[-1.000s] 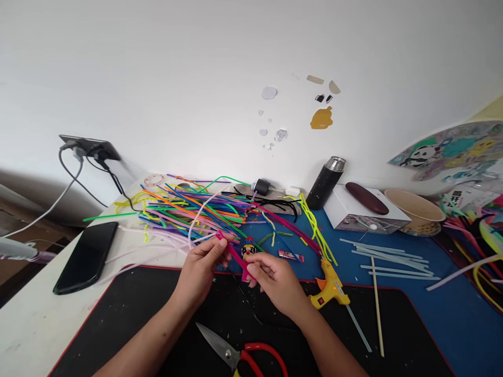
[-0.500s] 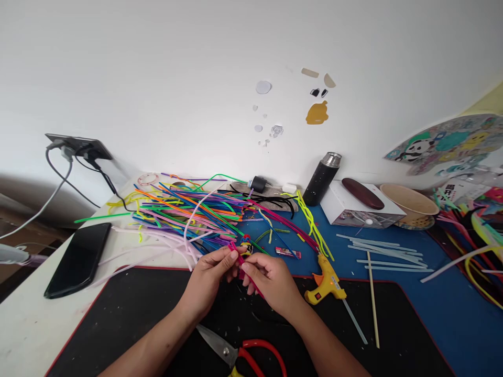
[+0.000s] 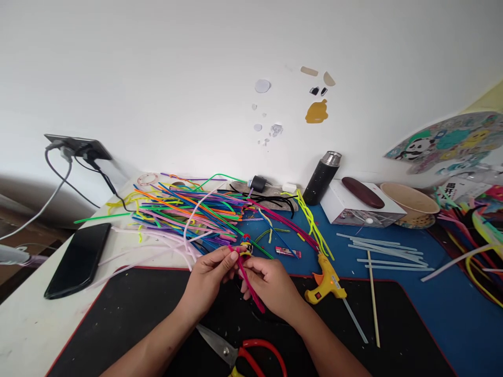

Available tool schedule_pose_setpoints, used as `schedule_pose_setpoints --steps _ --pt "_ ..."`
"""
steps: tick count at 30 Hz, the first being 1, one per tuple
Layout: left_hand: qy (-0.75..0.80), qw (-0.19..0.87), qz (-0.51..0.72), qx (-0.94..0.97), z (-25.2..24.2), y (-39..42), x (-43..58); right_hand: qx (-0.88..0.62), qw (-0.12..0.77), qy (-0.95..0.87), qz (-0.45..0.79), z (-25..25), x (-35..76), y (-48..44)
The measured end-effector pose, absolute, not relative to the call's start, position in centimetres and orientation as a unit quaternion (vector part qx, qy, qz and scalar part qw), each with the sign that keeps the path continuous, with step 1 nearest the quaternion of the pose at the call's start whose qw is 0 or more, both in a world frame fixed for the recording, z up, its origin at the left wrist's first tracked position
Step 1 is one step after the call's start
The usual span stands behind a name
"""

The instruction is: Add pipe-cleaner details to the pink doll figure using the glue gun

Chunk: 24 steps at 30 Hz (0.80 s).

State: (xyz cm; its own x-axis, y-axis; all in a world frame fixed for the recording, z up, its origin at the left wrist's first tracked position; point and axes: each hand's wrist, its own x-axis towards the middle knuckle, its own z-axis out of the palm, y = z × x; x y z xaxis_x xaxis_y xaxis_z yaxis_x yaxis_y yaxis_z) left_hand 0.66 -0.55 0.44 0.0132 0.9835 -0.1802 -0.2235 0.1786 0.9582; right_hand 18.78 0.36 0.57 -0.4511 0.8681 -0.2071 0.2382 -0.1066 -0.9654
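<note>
Since the earlier frame, the magenta strip [image 3: 249, 284] shifts: its lower end now crosses in front of my right hand [image 3: 271, 280]. Just below frame centre, its long axis slopes from my left hand [image 3: 212, 272], pinching the upper end, toward lower right, nearer the right hand. Whether that hand grips the figurine [image 3: 247, 247], I cannot determine.

the wall [image 3: 176, 94] is softly lit (edges look stretched).

Both forearms [image 3: 159, 335] angle inward, bare. Left hand [image 3: 210, 272] pinches, thumb [image 3: 227, 263] on top; right hand [image 3: 273, 283] sits close beside, fingers [image 3: 262, 263] curled.
</note>
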Motion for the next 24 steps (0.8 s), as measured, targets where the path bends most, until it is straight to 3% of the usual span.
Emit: schedule_pose_setpoints --steps 24 --pt "0.503 0.565 0.510 0.409 1.0 -0.3 0.3 -0.421 0.297 -0.541 0.665 0.9 18.4 0.4"
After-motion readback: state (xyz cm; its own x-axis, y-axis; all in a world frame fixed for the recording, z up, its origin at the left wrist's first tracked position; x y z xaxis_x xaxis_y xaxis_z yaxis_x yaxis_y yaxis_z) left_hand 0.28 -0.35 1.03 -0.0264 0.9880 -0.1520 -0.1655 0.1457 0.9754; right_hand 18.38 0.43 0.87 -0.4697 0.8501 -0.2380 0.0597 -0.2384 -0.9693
